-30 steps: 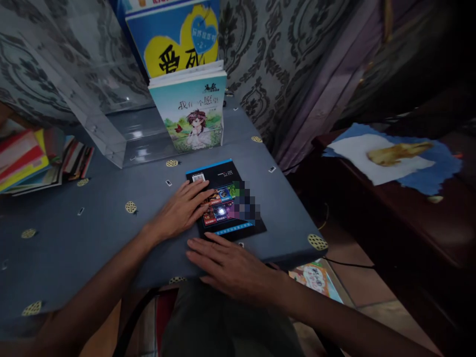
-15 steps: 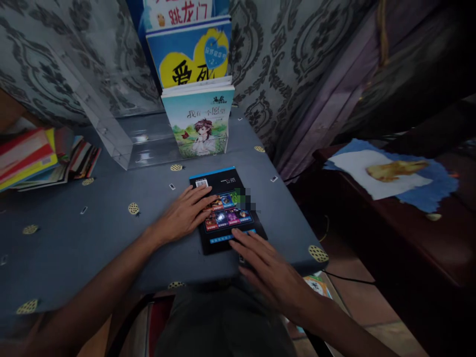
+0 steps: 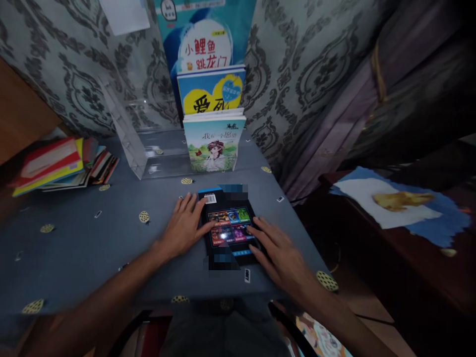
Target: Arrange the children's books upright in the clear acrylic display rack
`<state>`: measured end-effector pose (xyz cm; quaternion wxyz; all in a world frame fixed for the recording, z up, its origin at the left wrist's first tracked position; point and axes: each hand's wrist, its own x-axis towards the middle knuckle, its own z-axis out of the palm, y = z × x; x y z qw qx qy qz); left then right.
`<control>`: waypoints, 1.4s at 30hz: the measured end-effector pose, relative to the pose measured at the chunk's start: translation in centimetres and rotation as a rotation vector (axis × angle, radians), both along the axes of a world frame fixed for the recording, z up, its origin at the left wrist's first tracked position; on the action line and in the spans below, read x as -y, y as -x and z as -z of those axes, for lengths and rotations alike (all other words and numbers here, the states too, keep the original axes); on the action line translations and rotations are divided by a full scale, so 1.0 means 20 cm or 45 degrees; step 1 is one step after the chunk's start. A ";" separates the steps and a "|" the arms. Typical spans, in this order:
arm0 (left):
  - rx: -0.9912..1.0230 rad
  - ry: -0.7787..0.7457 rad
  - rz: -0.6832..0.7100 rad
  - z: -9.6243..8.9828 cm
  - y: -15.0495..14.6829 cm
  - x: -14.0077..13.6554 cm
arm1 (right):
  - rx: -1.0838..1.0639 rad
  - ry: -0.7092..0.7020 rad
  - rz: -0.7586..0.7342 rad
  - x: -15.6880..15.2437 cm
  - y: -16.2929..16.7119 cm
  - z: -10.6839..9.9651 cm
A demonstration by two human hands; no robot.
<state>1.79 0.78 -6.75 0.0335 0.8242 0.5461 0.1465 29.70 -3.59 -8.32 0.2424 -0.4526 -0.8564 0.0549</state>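
A black book (image 3: 231, 198) lies flat on the grey tablecloth, its barcode and rows of small colourful pictures facing up. Along its left edge rests my left hand (image 3: 187, 223), fingers spread, the thumb over the cover. My right hand (image 3: 277, 248) lies against the right edge with its fingers stretched out and the fingertips on the cover. Neither hand grips the book. Behind it, a clear acrylic rack (image 3: 138, 166) holds several upright books, the front one a pale green picture book (image 3: 213, 146) with a drawn child.
To the left, a pile of books and folders (image 3: 55, 163) sits on the table (image 3: 122, 238). On a dark red surface (image 3: 416, 267) at right lie a blue cloth (image 3: 451, 218) and white paper with a brownish item (image 3: 401, 200). A patterned curtain (image 3: 282, 94) hangs behind.
My right hand has moved up from the book's lower corner to its right edge. My left hand has drawn back toward the left edge. The camera view has shifted.
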 end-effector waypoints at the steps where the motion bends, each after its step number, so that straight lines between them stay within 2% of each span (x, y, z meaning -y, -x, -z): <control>1: 0.013 0.015 0.005 0.00 0.00 0.00 | -0.001 -0.010 0.008 -0.01 0.01 0.00; 4: 0.112 0.082 0.033 0.02 -0.01 0.00 | -0.009 -0.038 0.017 -0.03 0.05 0.00; 7: 0.333 0.170 0.034 0.02 0.01 -0.02 | -0.015 -0.063 0.022 -0.02 0.08 -0.01; 14: 1.203 0.403 0.081 0.02 0.03 -0.08 | -0.044 -0.072 0.063 -0.01 0.10 0.00; 16: 1.479 0.486 0.023 0.02 0.02 -0.09 | -0.066 -0.072 0.058 -0.01 0.10 0.01; 19: 1.791 0.605 -0.185 0.03 0.00 -0.09 | -0.114 -0.064 0.044 -0.01 0.11 0.02; 21: 1.909 0.764 -0.254 0.03 0.00 -0.09 | -0.157 -0.038 0.031 -0.02 0.12 0.01; 24: 1.982 1.037 -0.194 -0.01 -0.01 -0.09 | -0.241 0.066 0.026 -0.06 0.11 0.00; 26: 2.017 1.102 -0.164 -0.04 0.00 -0.09 | -0.334 0.171 0.066 -0.11 0.10 0.00; 31: 2.094 1.054 -0.121 -0.11 0.01 -0.11 | -0.665 0.575 0.218 -0.30 0.08 -0.01; 33: 2.113 1.007 -0.079 -0.13 0.02 -0.11 | -0.832 0.820 0.124 -0.37 0.10 -0.03; 36: 2.137 0.921 -0.040 -0.16 0.04 -0.12 | -1.071 1.129 -0.169 -0.44 0.14 -0.09; 38: 2.154 0.859 -0.040 -0.18 0.05 -0.13 | -1.151 1.149 -0.270 -0.46 0.17 -0.15; 42: 2.195 0.694 -0.012 -0.24 0.07 -0.12 | -1.125 0.873 -0.342 -0.47 0.21 -0.28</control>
